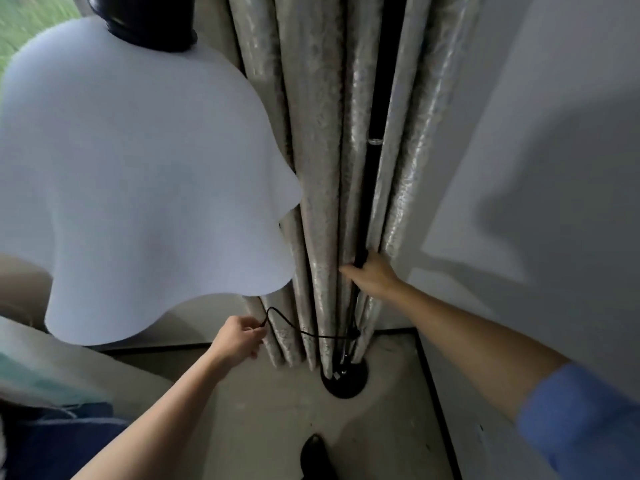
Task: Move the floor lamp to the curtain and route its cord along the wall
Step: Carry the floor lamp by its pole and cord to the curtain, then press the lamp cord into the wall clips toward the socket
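Observation:
The floor lamp stands in the corner against the folded beige curtain (pixel 311 133). Its black pole (pixel 372 188) runs down between the curtain folds to a round black base (pixel 346 382) on the floor. The big white wavy shade (pixel 138 174) fills the upper left. My right hand (pixel 372 273) grips the pole low down. My left hand (pixel 239 337) pinches the thin black cord (pixel 311 334), which loops across the curtain's foot toward the base.
A grey wall (pixel 536 168) rises on the right, with a dark skirting strip (pixel 436 393) along the floor. A shoe tip (pixel 315 452) shows at the bottom. Soft furniture with blue fabric (pixel 52 427) sits at lower left. A window shows greenery at top left.

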Demonstrator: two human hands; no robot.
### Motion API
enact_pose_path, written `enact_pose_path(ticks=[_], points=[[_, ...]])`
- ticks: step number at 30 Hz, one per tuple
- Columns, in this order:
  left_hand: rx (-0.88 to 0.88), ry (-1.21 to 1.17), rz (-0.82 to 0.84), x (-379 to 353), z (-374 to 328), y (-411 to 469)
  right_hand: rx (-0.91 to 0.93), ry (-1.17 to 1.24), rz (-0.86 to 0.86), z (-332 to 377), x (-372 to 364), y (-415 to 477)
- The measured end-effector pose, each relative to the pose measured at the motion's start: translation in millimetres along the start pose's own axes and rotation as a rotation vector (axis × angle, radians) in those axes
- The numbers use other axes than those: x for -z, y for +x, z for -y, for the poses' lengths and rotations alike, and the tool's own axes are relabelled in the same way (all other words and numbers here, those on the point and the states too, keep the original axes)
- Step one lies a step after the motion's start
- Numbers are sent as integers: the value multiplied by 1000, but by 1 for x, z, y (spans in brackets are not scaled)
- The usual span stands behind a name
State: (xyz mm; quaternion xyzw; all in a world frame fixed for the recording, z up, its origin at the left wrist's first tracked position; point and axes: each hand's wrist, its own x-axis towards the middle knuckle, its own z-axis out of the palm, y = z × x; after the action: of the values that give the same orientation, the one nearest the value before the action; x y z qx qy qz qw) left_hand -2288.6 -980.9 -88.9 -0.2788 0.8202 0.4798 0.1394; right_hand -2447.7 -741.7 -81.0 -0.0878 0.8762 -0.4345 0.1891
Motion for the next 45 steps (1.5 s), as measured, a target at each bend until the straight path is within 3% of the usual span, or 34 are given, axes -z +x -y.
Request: enact_pose_path(ticks=[4, 7, 16, 24, 32, 45], points=[[28, -112, -26, -14, 8, -27, -42, -82, 102, -19, 2, -17], [26, -56, 26, -17, 15, -34, -98, -98, 109, -39, 3, -34], [-2, 149, 282, -46, 32, -13, -409, 7, -229, -114, 11, -127], [-118, 310, 569, -84, 38, -10, -718, 116, -362, -151, -73, -251], [-175, 366, 721, -202, 26, -26, -840, 64, -461, -204, -107, -325], [-154, 314, 789, -428, 117, 64, -960, 123, -449, -426, -191, -300]])
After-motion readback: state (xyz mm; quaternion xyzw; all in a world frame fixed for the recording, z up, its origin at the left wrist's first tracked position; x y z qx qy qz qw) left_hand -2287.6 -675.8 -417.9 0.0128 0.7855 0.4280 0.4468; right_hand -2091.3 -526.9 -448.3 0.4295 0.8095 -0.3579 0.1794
